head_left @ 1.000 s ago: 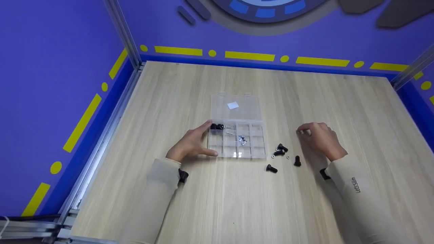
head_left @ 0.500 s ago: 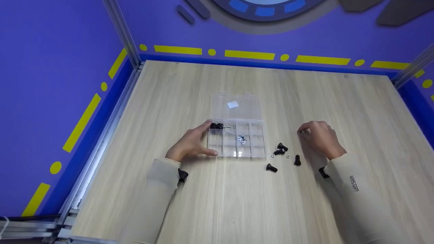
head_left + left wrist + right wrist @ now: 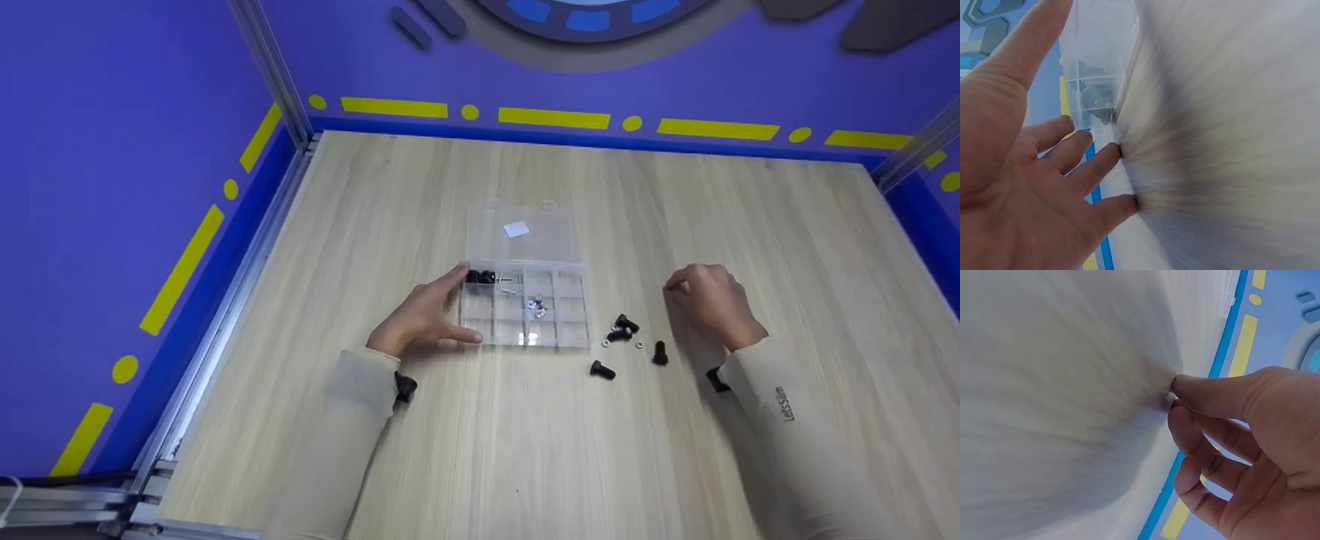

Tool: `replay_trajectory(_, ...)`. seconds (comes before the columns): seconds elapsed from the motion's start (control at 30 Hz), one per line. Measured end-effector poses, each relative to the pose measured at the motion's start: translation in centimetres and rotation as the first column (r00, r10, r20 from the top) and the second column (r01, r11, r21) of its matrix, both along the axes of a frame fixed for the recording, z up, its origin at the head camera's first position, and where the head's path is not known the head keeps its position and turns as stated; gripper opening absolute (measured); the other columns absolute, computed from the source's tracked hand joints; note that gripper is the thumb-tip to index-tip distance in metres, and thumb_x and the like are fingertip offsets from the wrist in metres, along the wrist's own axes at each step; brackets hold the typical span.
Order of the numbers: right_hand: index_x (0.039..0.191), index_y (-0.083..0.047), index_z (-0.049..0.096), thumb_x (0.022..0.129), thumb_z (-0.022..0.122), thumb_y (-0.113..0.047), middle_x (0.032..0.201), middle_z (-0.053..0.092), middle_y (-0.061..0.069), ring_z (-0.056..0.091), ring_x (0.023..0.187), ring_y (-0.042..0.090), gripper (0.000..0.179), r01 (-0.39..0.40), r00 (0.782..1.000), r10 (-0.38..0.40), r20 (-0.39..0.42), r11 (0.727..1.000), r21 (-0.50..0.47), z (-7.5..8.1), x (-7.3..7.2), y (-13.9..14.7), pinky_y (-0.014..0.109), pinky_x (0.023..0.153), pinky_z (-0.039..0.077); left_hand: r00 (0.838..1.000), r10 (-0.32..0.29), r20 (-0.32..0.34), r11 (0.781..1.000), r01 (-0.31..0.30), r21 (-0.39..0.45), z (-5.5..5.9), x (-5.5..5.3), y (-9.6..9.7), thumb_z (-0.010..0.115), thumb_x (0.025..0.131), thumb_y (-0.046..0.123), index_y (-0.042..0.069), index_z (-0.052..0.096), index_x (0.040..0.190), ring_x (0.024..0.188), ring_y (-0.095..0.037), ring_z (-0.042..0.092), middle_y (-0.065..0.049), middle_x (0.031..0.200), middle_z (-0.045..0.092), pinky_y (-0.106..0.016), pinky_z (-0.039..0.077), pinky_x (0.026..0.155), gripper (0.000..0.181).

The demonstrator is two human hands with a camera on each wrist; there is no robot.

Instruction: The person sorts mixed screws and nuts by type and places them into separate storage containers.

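A clear plastic compartment box [image 3: 487, 330] lies on the table with its lid [image 3: 551, 236] laid back. Black bolts [image 3: 480, 277] fill its far-left compartment, small metal screws [image 3: 508, 283] lie beside them, and shiny metal pieces [image 3: 537, 307] sit near the middle. My left hand [image 3: 420, 319] spans the box's left side, thumb at the near corner and fingers nearly straight. To the right, the thumb and forefinger of my right hand [image 3: 712, 304] pinch a tiny shiny metal piece [image 3: 1170, 399] at the tabletop; the fingertips mostly hide it, so its kind is unclear.
Between the box and my right hand lie several loose black bolts [image 3: 602, 370] and small pale nuts [image 3: 640, 345]. A white paper square [image 3: 516, 229] shows at the lid. Blue panels [image 3: 555, 82] border the table [image 3: 450, 450] at the back and sides.
The head view shifts very slightly. The pale bit seen earlier between my right fingertips is now hidden in the head view. The left hand, box and loose bolts stay put.
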State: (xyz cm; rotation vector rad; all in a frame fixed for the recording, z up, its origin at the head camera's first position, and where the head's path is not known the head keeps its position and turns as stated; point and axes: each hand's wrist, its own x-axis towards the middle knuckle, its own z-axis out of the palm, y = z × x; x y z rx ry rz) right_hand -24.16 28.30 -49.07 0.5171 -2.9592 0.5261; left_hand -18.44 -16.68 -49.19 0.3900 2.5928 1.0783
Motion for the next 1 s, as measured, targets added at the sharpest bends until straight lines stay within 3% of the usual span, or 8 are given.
replay_trajectory(0.7, 0.097, 0.003, 0.079, 0.091, 0.068, 0.005, 0.105, 0.073, 0.027, 0.067, 0.101, 0.049, 0.013, 0.008, 1.000, -0.008, 0.019, 1.000, -0.002, 0.12, -0.12, 0.00, 0.065, 0.081, 0.054, 1.000, -0.006, -0.016, 1.000, 0.006, 0.000, 0.01, -0.03, -0.04, 0.095, 0.073, 0.036, 0.008, 0.020, 0.164, 0.156, -0.022, 0.018, -0.006, 0.170, 0.017, -0.034, 0.016, 0.127, 0.122)
replay_trajectory(1.0, 0.094, 0.003, 0.079, 0.090, 0.068, 0.005, 0.100, 0.074, 0.026, 0.069, 0.095, 0.047, 0.012, 0.007, 1.000, -0.007, -0.010, 1.000, 0.005, 0.07, -0.06, -0.05, 0.063, 0.074, 0.057, 1.000, 0.005, 0.009, 1.000, -0.005, 0.002, 0.27, 0.09, -0.01, 0.094, 0.073, 0.037, 0.012, 0.019, 0.165, 0.156, -0.022, 0.018, -0.005, 0.171, 0.017, -0.036, 0.017, 0.127, 0.122)
